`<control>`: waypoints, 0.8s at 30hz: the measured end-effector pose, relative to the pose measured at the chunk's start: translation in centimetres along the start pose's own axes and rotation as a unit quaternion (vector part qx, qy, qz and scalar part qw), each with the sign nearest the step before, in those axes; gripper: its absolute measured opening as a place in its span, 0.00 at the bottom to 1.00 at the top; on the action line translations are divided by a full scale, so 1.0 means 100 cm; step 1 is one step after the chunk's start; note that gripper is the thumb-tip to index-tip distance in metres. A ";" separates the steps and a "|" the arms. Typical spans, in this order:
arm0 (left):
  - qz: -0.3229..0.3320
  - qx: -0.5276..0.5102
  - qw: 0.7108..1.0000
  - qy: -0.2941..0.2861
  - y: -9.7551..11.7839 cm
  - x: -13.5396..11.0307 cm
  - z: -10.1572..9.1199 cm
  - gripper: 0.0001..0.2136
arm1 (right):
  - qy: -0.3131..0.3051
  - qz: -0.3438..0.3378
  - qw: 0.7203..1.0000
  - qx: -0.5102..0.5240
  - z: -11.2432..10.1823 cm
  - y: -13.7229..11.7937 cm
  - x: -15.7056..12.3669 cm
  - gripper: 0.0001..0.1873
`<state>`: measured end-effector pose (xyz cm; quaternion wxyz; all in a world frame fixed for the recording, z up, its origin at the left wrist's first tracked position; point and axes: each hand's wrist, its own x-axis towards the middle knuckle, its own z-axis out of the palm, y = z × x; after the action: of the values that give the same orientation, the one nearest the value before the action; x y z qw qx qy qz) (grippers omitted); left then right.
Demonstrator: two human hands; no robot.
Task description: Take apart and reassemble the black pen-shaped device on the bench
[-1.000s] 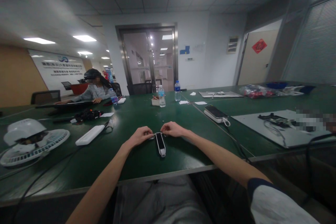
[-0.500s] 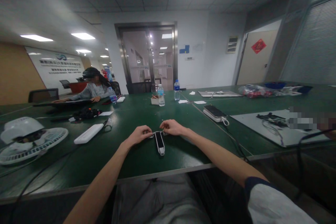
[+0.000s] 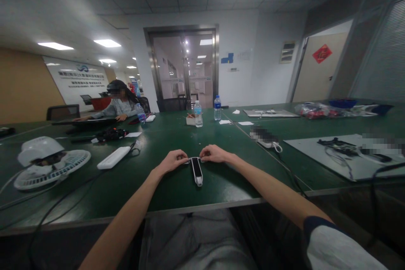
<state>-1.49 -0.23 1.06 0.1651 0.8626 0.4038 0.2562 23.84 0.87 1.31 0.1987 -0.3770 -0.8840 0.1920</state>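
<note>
A long, narrow device with a white frame and a black top lies on the green table in front of me. Its tapered, pale end points towards me. At the far left corner of the device is my left hand, thumb and fingers pinched on a small light-coloured part there. My right hand pinches in the same way at the far right corner, its fingertips curled down. The fingers largely hide both small parts, so I cannot tell whether these are joined to the device.
Left of my hands lie a white power strip and a white fan housing with cables. Water bottles stand ahead. To the right are a white-cased device and a grey board with parts. Another person sits far left.
The view has turned slightly left, so everything appears farther right. My fingertips and the small parts in them sit a little closer to the device's far end; the device stays lying in place.
</note>
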 end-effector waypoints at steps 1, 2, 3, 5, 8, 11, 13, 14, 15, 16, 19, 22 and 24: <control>-0.002 -0.002 1.000 0.002 0.001 0.000 0.000 0.13 | -0.001 -0.005 1.000 0.004 0.001 0.001 0.000 0.13; -0.005 -0.003 1.000 0.002 0.001 0.000 0.001 0.13 | -0.002 -0.009 1.000 0.007 0.002 0.001 0.000 0.13; -0.010 -0.005 1.000 0.003 0.002 0.000 0.001 0.14 | 0.000 -0.010 1.000 0.009 0.003 0.002 0.001 0.13; -0.018 -0.007 1.000 0.002 0.002 -0.001 0.002 0.14 | 0.010 -0.010 1.000 0.010 0.004 0.002 0.001 0.13; -0.020 -0.009 1.000 -0.006 -0.001 0.000 0.003 0.15 | 0.007 -0.024 1.000 0.008 0.002 0.002 0.002 0.13; -0.019 -0.007 1.000 -0.013 -0.004 0.000 0.004 0.14 | 0.031 -0.035 0.999 -0.015 -0.002 0.006 0.003 0.12; -0.022 -0.006 1.000 -0.014 -0.005 0.001 0.005 0.14 | 0.083 -0.025 0.995 -0.052 -0.004 0.011 0.003 0.12; -0.022 -0.005 1.000 -0.014 -0.005 0.001 0.005 0.13 | 0.104 -0.019 0.992 -0.072 -0.004 0.014 0.003 0.12; -0.023 -0.004 1.000 -0.013 -0.005 0.001 0.006 0.13 | 0.114 -0.016 0.989 -0.091 -0.004 0.017 0.003 0.12; -0.024 -0.003 1.000 -0.012 -0.005 0.001 0.006 0.13 | 0.113 -0.016 0.988 -0.105 -0.003 0.020 0.004 0.12; -0.029 -0.007 0.999 -0.012 -0.004 0.000 0.006 0.12 | 0.076 -0.023 0.990 -0.113 0.001 0.027 0.004 0.13; -0.028 -0.011 0.999 -0.014 -0.002 -0.001 0.006 0.12 | 0.049 -0.047 0.992 -0.108 0.004 0.029 0.007 0.13; -0.028 -0.010 1.000 -0.009 -0.002 -0.002 0.006 0.12 | 0.044 -0.054 0.991 -0.112 0.004 0.029 0.009 0.12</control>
<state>-1.33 -0.29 0.43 0.1843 0.8515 0.4241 0.2471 24.79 3.32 -0.30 0.2035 -0.3569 -0.9095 0.0642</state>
